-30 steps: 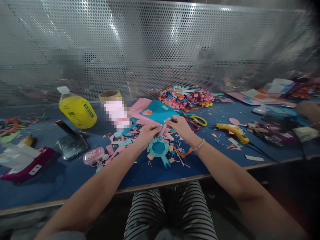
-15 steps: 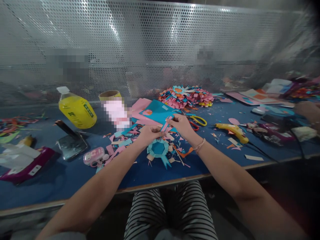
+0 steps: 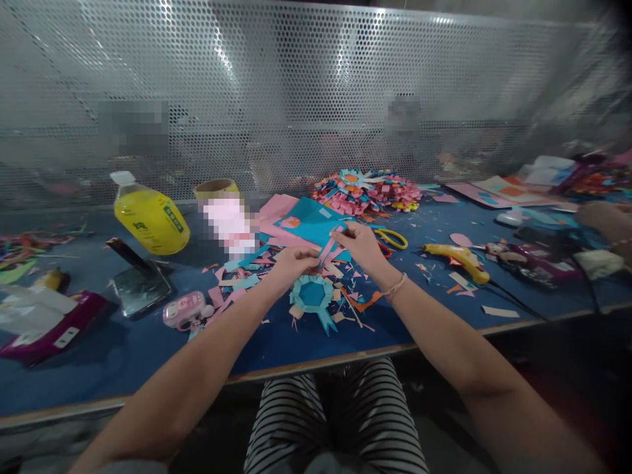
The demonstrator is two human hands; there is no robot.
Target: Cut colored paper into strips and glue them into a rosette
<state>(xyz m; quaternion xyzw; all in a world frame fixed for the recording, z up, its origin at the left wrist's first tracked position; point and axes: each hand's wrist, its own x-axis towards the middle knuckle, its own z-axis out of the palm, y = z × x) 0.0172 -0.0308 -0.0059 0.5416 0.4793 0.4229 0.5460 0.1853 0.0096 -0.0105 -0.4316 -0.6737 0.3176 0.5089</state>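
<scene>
My left hand (image 3: 291, 264) and my right hand (image 3: 359, 245) meet over the middle of the blue table (image 3: 123, 342). Both pinch a narrow pink paper strip (image 3: 328, 251) that runs slantwise between them. Just below the hands lies a blue paper rosette (image 3: 313, 295) with pink folded edges and a blue tail. Pink, blue and orange paper scraps (image 3: 237, 280) are scattered around it. A blue paper sheet (image 3: 309, 222) lies behind the hands.
A yellow drink bottle (image 3: 151, 218) lies at the left, with a phone (image 3: 141, 284), a pink small gadget (image 3: 185, 308) and a purple packet (image 3: 44, 322). Yellow scissors (image 3: 392, 238) and a yellow glue gun (image 3: 457, 258) are right. Paper flowers (image 3: 368, 189) stand behind. Another person's hand (image 3: 605, 220) is far right.
My right hand has lifted slightly up and back, pulling the pink strip taut and more slanted. My left hand stays pinched at its lower end above the rosette.
</scene>
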